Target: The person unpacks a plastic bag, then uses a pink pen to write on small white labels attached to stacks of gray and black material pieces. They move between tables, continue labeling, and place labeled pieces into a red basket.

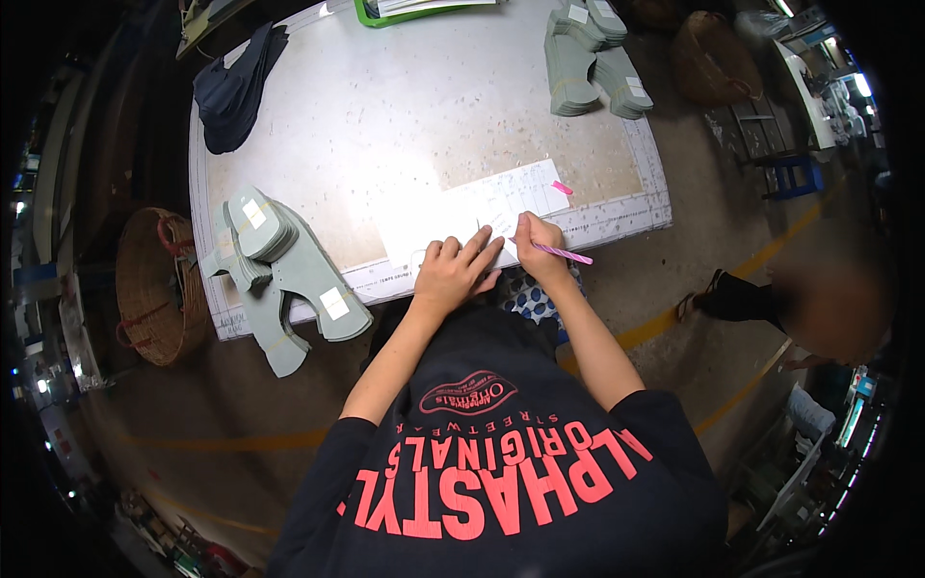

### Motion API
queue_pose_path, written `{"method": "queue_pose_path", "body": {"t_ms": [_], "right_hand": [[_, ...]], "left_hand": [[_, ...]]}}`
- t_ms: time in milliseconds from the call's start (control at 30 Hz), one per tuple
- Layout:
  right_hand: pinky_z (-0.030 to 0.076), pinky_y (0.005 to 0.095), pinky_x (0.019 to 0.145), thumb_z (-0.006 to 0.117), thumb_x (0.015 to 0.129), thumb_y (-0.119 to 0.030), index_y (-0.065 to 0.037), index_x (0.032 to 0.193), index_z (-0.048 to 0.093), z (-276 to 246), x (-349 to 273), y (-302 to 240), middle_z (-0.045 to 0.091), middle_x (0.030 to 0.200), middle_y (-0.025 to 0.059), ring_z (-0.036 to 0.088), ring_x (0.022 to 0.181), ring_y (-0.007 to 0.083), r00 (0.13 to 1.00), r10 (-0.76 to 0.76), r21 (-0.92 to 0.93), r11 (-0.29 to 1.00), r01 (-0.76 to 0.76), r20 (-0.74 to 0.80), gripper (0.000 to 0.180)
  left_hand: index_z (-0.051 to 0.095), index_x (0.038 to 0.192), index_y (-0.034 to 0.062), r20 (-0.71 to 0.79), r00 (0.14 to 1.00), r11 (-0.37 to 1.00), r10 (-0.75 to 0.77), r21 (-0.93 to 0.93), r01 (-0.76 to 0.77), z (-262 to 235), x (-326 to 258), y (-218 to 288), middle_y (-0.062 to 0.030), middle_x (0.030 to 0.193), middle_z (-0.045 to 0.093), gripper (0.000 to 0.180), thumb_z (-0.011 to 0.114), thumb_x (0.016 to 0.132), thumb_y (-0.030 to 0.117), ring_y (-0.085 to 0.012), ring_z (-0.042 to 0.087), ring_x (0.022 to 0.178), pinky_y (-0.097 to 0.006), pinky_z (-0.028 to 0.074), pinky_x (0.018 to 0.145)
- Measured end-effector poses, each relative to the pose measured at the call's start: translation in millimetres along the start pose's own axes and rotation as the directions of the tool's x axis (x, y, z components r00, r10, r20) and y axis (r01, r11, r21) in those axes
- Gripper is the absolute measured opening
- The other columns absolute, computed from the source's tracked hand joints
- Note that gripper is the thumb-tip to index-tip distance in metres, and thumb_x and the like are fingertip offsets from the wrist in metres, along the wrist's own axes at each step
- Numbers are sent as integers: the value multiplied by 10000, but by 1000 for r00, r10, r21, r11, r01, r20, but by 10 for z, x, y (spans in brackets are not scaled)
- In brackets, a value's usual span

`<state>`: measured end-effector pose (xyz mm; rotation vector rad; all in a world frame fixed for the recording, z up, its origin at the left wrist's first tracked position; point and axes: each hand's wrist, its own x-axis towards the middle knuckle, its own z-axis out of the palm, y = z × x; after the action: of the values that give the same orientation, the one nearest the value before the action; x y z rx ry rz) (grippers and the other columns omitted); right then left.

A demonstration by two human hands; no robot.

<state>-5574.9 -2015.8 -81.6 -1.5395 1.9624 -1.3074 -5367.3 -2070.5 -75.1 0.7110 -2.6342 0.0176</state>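
My right hand (540, 248) grips a purple-pink pen (568, 254), its shaft slanting out to the right and its tip over the paper. Under both hands a white sheet of paper (520, 191) with faint printed lines lies near the table's front edge. My left hand (451, 274) rests on the sheet with its fingers stretched out, holding nothing. A small pink piece (562, 188), perhaps a pen cap, lies at the sheet's right end. Glare washes out the paper's left part.
Grey-green cut pieces in stacks (313, 252) lie at the white table's (318, 125) left front corner, more stacks (570, 72) at far right. Dark cut pieces (236, 96) sit far left, a green tray (385, 17) at the back. Wicker basket (159, 289) stands left; a person (752, 301) is at right.
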Motion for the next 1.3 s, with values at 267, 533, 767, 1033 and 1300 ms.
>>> {"method": "queue_pose_path", "body": {"t_ms": [267,533,767,1033,1300], "right_hand": [[483,501,572,606,1095,-147,-21,843,621,22,1,30,625,707,234,652,650,459,1000,5,-39,999,-6,-30,282],[490,520,578,599,1098,-152,-22,857,625,42,7,54,626,709,242,657,663,474,998,-3,-53,999,0,-57,274],[490,524,574,597,1105,-166,-18,844,612,60,-1,53,624,711,249,652,661,484,996,32,-63,997,-38,-79,300],[492,497,579,546,1139,-188,-10,835,602,62,0,44,640,669,203,673,627,431,994,4,-107,994,-15,-110,357],[485,505,571,560,1127,-150,-1,830,606,55,25,69,644,685,218,670,644,448,976,103,9,995,-104,-192,336]], "left_hand": [[686,1479,284,-3,1000,1000,5,1,-5,-17,16,-5,40,1468,686,611,780,920,512,-188,602,885,-352,490,824],[694,1473,284,-1,1000,1000,6,10,-6,-24,19,-5,42,1466,686,606,780,919,517,-185,606,883,-349,492,827],[696,1471,284,2,1000,1000,2,10,-2,-29,24,0,42,1464,687,604,782,917,509,-186,607,886,-349,493,825],[702,1462,282,-3,1000,1000,6,6,-6,-11,13,-3,40,1462,689,596,782,917,509,-191,609,885,-349,494,828],[694,1470,275,11,1000,1000,-6,8,6,8,1,1,37,1476,681,624,785,907,529,-192,603,892,-365,486,824]]}}
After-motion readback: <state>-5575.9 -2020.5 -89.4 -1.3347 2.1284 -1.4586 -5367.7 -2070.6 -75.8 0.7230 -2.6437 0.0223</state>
